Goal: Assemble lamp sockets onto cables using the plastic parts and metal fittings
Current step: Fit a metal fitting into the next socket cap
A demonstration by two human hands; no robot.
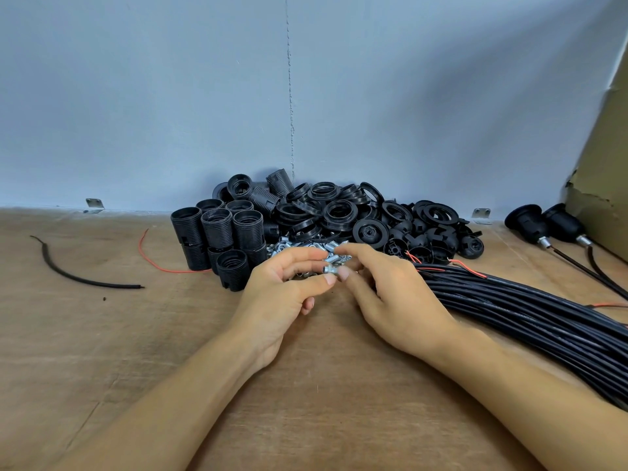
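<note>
metal fitting (329, 268) is pinched at frame centre by the curled fingers of the left hand (282, 294) and right hand (390, 294), just above the pile (289, 247), likely for inspection; cables (509, 300) at right and sockets (217, 239) behind are kept within reach.

a brown wooden table (102, 351) is carrying the parts. metal fittings (289, 248) are lying just beyond the fingers (306, 257), black threaded shells (217, 229) are standing to their left, rings and caps (339, 212) are lying heaped behind, a cable bundle (509, 307) is stretching to their right, and 2 assembled sockets (526, 220) are resting farther right.
</note>
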